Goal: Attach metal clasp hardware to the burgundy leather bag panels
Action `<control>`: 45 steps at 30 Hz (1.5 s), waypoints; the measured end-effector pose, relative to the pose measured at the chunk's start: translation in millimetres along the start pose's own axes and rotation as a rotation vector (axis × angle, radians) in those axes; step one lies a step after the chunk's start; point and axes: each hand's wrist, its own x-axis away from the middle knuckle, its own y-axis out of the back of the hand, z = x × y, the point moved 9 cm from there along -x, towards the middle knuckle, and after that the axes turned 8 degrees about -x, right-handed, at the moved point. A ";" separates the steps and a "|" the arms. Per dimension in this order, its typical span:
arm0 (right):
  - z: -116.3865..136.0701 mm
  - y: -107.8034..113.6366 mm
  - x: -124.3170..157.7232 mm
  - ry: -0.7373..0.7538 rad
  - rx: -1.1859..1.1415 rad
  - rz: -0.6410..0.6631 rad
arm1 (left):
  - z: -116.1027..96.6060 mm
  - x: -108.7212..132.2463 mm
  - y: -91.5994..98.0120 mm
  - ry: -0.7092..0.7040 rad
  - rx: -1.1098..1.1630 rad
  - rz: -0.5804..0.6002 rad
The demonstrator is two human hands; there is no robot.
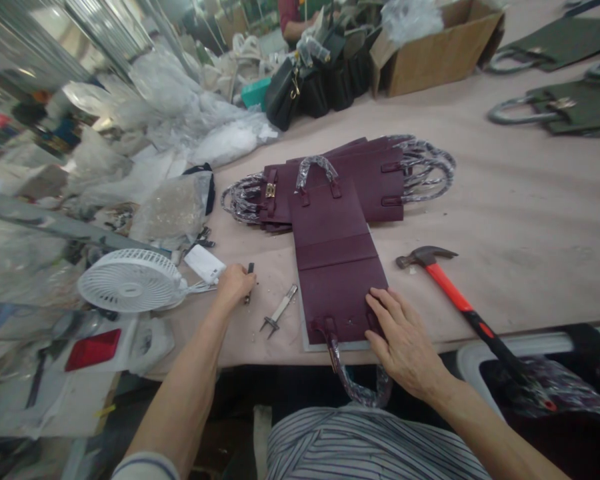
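My right hand [403, 340] lies flat on a burgundy leather handbag panel [336, 273], which is spread open on the table with its fingers a little apart. Plastic-wrapped handles stick out at both ends of the panel. My left hand [236, 285] is curled over a small black tool [249, 283], to the left of the panel. Between my hands lie steel wing dividers [279, 310]. A claw hammer with a red handle [445, 287] lies right of my right hand. Beyond the panel sits a stack of burgundy handbags [375, 180].
A pink-covered work table [505, 220] carries several dark green bags [570, 100] at the right. A white fan [130, 280] and white pouch [205, 264] stand left. Farther back are black bags [325, 83], a cardboard box [430, 50], plastic sheeting [170, 113] and a person [293, 20].
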 end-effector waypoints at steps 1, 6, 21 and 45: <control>0.1 0.6 0.1 0.011 0.005 -0.010 | -0.2 -0.5 2.5 -0.003 0.024 0.003; -3.5 -0.8 -1.1 0.069 0.027 -0.084 | 9.8 -2.8 6.8 0.009 0.231 0.032; -7.3 -4.9 -2.4 0.079 0.035 -0.097 | 10.2 42.9 -26.3 0.144 1.289 0.210; -4.3 -2.0 0.7 -0.034 -0.014 -0.039 | -130.3 164.0 -45.0 -0.455 1.435 0.178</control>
